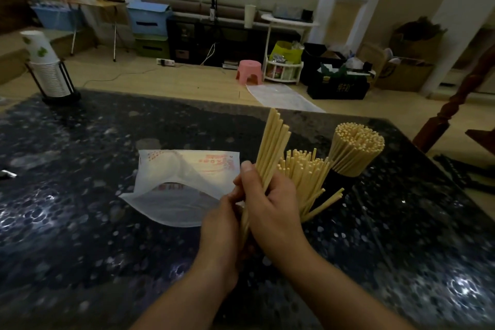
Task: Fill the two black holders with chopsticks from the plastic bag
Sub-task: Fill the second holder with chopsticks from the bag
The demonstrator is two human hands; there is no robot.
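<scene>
Both hands hold one bundle of pale wooden chopsticks upright over the dark table. My right hand grips the bundle's middle, thumb on its left side. My left hand holds its lower end from the left. Just right of my right hand stands a black holder with loose chopsticks fanned out, some leaning sideways. Further right, a second black holder is packed tight with chopsticks. The white plastic bag lies open on the table to the left of my hands.
The dark speckled table spreads all round. A black rack with a stack of paper cups stands at its far left corner. A wooden post rises by the right edge. Beyond lie a pink stool and floor clutter.
</scene>
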